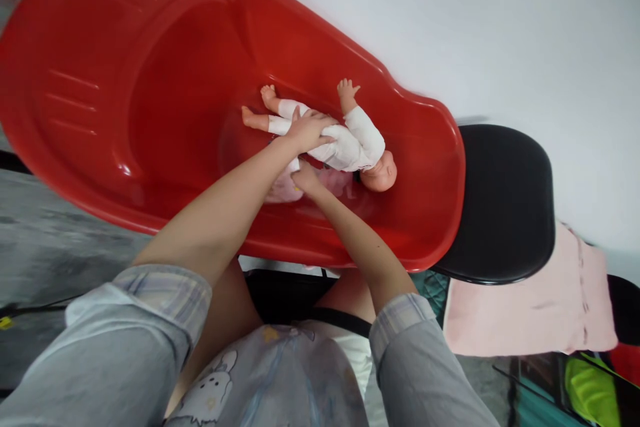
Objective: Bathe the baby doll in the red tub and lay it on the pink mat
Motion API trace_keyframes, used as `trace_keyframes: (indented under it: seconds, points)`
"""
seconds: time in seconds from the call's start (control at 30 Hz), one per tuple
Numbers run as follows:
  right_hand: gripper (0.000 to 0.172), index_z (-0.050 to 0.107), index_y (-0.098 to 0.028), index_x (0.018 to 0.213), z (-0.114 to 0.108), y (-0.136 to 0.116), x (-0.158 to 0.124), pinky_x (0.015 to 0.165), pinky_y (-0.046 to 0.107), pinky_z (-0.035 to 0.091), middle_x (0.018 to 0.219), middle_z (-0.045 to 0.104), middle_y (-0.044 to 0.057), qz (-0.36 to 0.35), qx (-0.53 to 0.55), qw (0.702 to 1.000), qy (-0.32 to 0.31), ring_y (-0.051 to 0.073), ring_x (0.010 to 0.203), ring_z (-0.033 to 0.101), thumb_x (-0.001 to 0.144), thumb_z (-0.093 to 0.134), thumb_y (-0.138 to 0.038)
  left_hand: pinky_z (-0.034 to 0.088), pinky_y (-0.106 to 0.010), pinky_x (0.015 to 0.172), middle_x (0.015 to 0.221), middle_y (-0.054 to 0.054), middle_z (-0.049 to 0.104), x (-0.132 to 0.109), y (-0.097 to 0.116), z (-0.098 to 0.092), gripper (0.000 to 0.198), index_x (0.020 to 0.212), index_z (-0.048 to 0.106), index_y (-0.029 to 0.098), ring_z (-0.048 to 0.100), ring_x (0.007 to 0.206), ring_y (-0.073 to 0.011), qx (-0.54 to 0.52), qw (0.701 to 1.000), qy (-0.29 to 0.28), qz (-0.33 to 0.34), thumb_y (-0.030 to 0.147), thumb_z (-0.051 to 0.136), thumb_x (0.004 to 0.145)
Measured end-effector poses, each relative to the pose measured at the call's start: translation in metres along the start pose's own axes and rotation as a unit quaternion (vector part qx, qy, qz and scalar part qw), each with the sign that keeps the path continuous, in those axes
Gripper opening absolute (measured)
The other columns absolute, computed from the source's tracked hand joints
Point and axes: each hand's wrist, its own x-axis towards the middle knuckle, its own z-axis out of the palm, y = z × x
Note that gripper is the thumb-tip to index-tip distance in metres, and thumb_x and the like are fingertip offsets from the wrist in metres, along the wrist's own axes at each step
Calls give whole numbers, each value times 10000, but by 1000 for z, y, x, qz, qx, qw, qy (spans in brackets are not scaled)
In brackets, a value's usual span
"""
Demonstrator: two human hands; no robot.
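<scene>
A baby doll (345, 147) in a white suit lies on its back in a red baby bathtub (190, 80). Its bald head points right and its bare feet point left; one arm is raised. My left hand (311, 131) rests across the doll's hips and belly with its fingers apart. Just below it, my right hand (305, 178) is closed at the edge of a wet, pale pink cloth (285, 187) beside the doll. The fingertips of the right hand are partly hidden. Shallow, clear water seems to surround the doll and cloth.
A black stool seat (505, 203) stands at the tub's right end against the white wall. Beyond it hangs a pink towel (530, 300). A bright green item (593, 390) lies at the lower right. My legs are under the tub's near rim.
</scene>
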Motion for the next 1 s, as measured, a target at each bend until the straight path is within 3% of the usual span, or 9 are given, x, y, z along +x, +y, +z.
trace_keyframes:
  seconds: [0.07,0.13,0.23,0.33,0.43,0.57,0.7,0.9,1.0]
  points:
    - [272,694,-50,1184,3,11,3,934,267,507,1068,747,89,-1,57,998,-21,142,999,663,937,581,-34,87,-687,1253,1555,-63,554,0,-1,-1,495,1502,579,332,390,1472,-345,-2,1000,-7,1,371,588,1008]
    - [297,695,-109,1150,-3,26,-2,915,288,544,1031,754,67,9,117,993,3,165,962,670,883,594,-26,77,-698,1247,1555,-69,554,-1,-1,-3,503,1503,577,329,389,1472,-354,-4,1000,-13,-2,383,597,1004]
    - [345,629,-147,1207,-29,53,-23,889,341,583,1023,738,71,25,170,976,132,197,920,670,872,561,-102,72,-686,1250,1554,-74,555,-1,0,-4,496,1496,589,319,389,1473,-356,-14,1000,-15,4,402,582,1007]
    - [445,529,-149,1313,-63,80,-44,1026,422,548,1227,653,130,-47,126,938,319,229,1092,645,869,523,-181,59,-679,1254,1540,-73,571,0,1,-3,465,1467,624,304,390,1477,-351,-34,999,-10,4,451,474,1052]
    - [445,550,-178,1316,-82,96,-44,1148,513,460,1331,566,157,-87,23,917,388,275,1276,566,874,550,-226,34,-672,1259,1515,-70,594,1,2,-2,510,1434,657,289,395,1480,-338,-53,998,-2,-21,468,318,1097]
    - [434,619,-157,1339,-64,86,-14,1183,510,434,1390,543,194,-106,-93,948,284,286,1331,539,914,532,-147,43,-628,1278,1528,-60,588,2,2,-4,566,1442,649,282,395,1491,-304,-68,997,-10,-40,471,228,1114]
    - [478,576,-129,1444,-27,58,12,1214,515,408,1459,531,221,-112,-141,958,223,288,1398,508,1007,385,-108,43,-660,1267,1554,-52,564,0,1,-8,514,1483,610,311,376,1503,-326,-43,998,-18,-46,498,328,1096]
    - [469,591,-179,1454,-2,47,9,1198,458,439,1472,544,192,-149,-179,971,53,294,1366,532,1028,401,-130,28,-667,1256,1531,-53,578,-1,-1,-6,493,1494,597,336,378,1490,-347,-19,999,-20,-16,493,514,1034]
    - [497,594,-191,1467,-1,48,4,1217,437,427,1494,530,177,-131,-180,975,17,285,1396,511,996,464,-98,38,-659,1257,1515,-71,587,0,-2,-3,501,1485,608,315,390,1477,-359,-11,1000,-8,-20,509,527,1030]
